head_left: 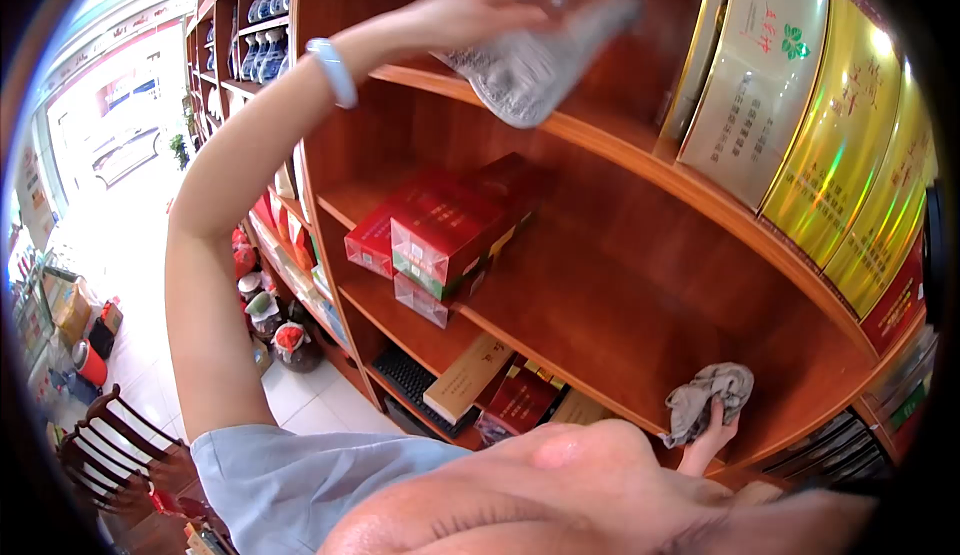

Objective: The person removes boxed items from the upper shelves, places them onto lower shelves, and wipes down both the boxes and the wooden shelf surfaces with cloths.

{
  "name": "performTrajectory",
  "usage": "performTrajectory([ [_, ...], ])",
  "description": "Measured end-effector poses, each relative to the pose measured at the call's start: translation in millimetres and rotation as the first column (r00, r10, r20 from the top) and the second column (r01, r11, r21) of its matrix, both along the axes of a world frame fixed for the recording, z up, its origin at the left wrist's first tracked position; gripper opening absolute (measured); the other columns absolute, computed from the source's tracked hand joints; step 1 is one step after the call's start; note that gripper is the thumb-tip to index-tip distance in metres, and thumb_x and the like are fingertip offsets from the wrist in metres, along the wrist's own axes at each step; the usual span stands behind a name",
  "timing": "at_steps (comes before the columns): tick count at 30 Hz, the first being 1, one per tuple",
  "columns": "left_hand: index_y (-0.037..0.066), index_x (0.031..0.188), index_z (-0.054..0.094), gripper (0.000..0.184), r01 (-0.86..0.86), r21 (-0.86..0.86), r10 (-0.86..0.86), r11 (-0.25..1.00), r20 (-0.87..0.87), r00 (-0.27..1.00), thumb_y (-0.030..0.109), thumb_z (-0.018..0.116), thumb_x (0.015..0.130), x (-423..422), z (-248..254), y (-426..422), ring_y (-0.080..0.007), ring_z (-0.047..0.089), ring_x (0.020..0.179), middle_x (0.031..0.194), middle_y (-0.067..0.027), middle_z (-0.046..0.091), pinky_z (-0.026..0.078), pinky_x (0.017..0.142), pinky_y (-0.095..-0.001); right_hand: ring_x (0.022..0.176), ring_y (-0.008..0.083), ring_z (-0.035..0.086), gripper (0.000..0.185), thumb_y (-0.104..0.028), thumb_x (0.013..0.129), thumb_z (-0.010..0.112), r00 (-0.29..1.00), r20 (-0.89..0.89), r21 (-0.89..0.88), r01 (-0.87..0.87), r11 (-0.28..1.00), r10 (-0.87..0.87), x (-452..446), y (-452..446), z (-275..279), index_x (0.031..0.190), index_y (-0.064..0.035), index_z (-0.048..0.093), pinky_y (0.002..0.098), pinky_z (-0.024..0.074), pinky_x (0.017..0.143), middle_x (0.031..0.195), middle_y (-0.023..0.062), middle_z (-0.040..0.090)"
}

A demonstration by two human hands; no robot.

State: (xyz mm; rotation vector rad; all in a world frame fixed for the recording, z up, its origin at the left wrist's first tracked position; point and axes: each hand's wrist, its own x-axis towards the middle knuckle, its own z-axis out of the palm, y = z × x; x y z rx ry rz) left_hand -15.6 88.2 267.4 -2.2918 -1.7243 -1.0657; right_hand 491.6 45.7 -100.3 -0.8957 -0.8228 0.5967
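My left hand [455,20] is raised at the upper shelf, closed on a grey cloth [525,80] that hangs over the shelf's front edge. Motion blurs the cloth's far end and part of the fingers. A light blue bangle [332,72] circles that wrist. Lower right, my right hand [712,437] grips a crumpled grey cloth [708,400] in front of the middle shelf. Red boxes [455,230] in clear wrap are stacked at that shelf's left end.
Tall gold and white boxes [765,85] stand on the upper shelf at right. Below the wooden shelf edge [640,155] lie a black keyboard [415,385] and a tan box [470,377]. Jars [295,345] sit on the floor, and a dark wooden chair [110,440] stands at left.
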Motion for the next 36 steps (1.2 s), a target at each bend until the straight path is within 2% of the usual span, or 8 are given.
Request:
performTrajectory([
  [1, 0.002, 0.118, 0.057, 0.057, 0.308, -0.181, -0.329, 0.934, -0.098, 0.939, 0.05, 0.041, 0.092, 28.1, -14.0, 21.3, -0.0209, 0.053, 0.11, 0.116, -0.0135, 0.059, 0.042, 0.093, -0.035, 0.099, 0.0221, 0.056, 0.048, -0.005, 0.078, 0.064, 0.998, 0.044, -0.002, 0.034, 0.999, -0.033, 0.5, 8.6, 1.9, 0.122, 0.0044, 0.048, 0.0352, 0.0443, 0.088, 0.115, 0.0124, 0.056],
  [4, 0.008, 0.136, 0.039, 0.063, 0.28, -0.5, -0.411, 0.819, -0.172, 0.895, 0.053, 0.03, 0.094, 65.0, -15.3, 35.8, -0.0295, 0.035, 0.128, 0.141, -0.0139, 0.037, 0.024, 0.108, -0.0349, 0.101, 0.0208, 0.054, 0.045, -0.005, 0.079, 0.063, 0.993, 0.101, -0.004, 0.054, 0.999, -0.054, -5.3, 2.8, 8.7, 0.121, 0.0051, 0.049, 0.0339, 0.0425, 0.09, 0.115, 0.0118, 0.057],
  [11, 0.014, 0.144, 0.02, 0.062, 0.443, -0.554, -0.664, 0.705, -0.296, 0.687, 0.051, 0.024, 0.095, 47.9, -7.6, 56.3, -0.0238, 0.011, 0.139, 0.15, -0.0102, 0.013, 0.012, 0.112, -0.034, 0.101, 0.0201, 0.054, 0.043, -0.007, 0.081, 0.063, 0.995, 0.071, -0.11, 0.078, 0.991, -0.071, -2.0, 1.8, 11.4, 0.12, 0.0057, 0.049, 0.0334, 0.0416, 0.089, 0.114, 0.0116, 0.057],
  [17, 0.013, 0.143, 0.023, 0.054, -0.197, -0.472, 0.057, 0.859, -0.293, 0.954, 0.038, 0.028, 0.096, -144.2, 1.0, 21.3, -0.025, 0.024, 0.135, 0.146, -0.0104, 0.026, 0.019, 0.11, -0.0335, 0.101, 0.0213, 0.054, 0.045, -0.007, 0.081, 0.062, 0.988, 0.125, -0.1, 0.1, 0.99, -0.087, -4.0, 2.8, 9.4, 0.122, 0.006, 0.048, 0.0334, 0.0413, 0.09, 0.117, 0.0129, 0.056],
  [22, 0.015, 0.128, 0.05, 0.055, -0.608, -0.28, 0.448, 0.743, -0.467, 0.763, 0.052, 0.034, 0.091, -249.1, -17.2, 92.1, -0.0261, 0.049, 0.115, 0.124, -0.0094, 0.055, 0.033, 0.1, -0.034, 0.102, 0.0214, 0.054, 0.047, -0.005, 0.08, 0.062, 0.992, 0.122, -0.153, 0.056, 0.987, -0.038, -13.4, 2.9, 23.1, 0.122, 0.0074, 0.047, 0.0326, 0.041, 0.091, 0.117, 0.0143, 0.055],
  [24, 0.013, 0.125, 0.053, 0.059, -0.721, -0.368, 0.548, 0.587, -0.474, 0.689, 0.057, 0.041, 0.086, -246.2, -6.5, 117.8, -0.026, 0.051, 0.111, 0.12, -0.0096, 0.057, 0.036, 0.095, -0.0368, 0.093, 0.03, 0.058, 0.04, -0.03, 0.084, 0.063, 0.912, 0.371, -0.125, 0.237, 0.963, -0.177, -29.1, -5.5, 37.2, 0.106, 0.0038, 0.06, 0.0416, 0.0363, 0.094, 0.101, 0.0152, 0.063],
  [32, 0.006, 0.126, 0.051, 0.061, -0.565, -0.419, 0.512, 0.71, -0.243, 0.824, 0.044, 0.055, 0.079, -163.1, -2.9, 202.8, -0.0234, 0.046, 0.118, 0.127, -0.0131, 0.052, 0.035, 0.096, -0.0383, 0.102, 0.0207, 0.054, 0.047, -0.001, 0.078, 0.062, 0.99, 0.103, -0.147, 0.107, 0.983, -0.092, -8.2, 8.6, 5.3, 0.123, 0.0078, 0.047, 0.0318, 0.0404, 0.092, 0.116, 0.0142, 0.055],
  [36, 0.009, 0.099, 0.054, 0.047, -0.348, -0.638, 0.235, 0.687, -0.259, 0.937, 0.053, 0.049, 0.083, -83.9, -3.0, 228.5, -0.0131, 0.046, 0.09, 0.095, -0.0016, 0.053, 0.036, 0.087, -0.0322, 0.103, 0.0212, 0.054, 0.048, 0.0, 0.079, 0.061, 0.969, 0.223, -0.212, 0.155, 0.965, -0.107, -7.8, 4.3, 5.4, 0.125, 0.0065, 0.046, 0.0308, 0.0399, 0.092, 0.119, 0.0134, 0.054],
])
